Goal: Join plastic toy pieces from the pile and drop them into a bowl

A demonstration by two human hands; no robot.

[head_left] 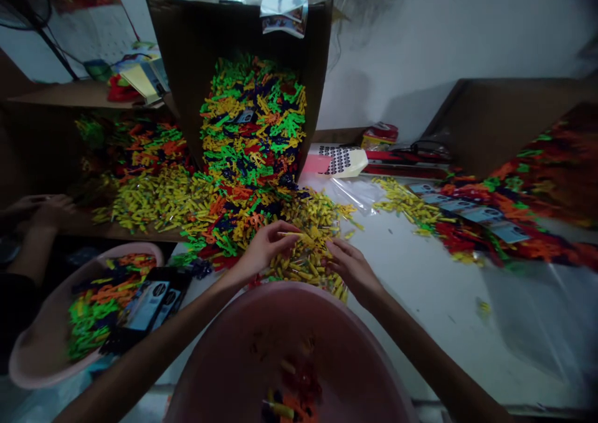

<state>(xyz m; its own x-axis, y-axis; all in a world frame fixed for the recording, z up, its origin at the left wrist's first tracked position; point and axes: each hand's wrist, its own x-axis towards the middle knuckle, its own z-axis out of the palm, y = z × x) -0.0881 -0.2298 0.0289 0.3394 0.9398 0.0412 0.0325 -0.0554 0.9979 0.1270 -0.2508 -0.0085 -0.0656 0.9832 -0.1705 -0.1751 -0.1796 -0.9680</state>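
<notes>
Touching slim yellow plastic pieces (306, 262) — left hand (266, 253), right hand (352, 269).

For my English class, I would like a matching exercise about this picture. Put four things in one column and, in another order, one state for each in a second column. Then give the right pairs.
Things:
1. The person's left hand
2. The person's right hand
3. The pink basin in front of the person
4. The dark cardboard box

States:
A. Stands behind the heap of coloured pieces
B. Holds a thin yellow piece
C. Has a few mixed pieces at its bottom
D. Lies on the yellow pieces, fingers spread

Right pairs: 1-B, 2-D, 3-C, 4-A.
</notes>
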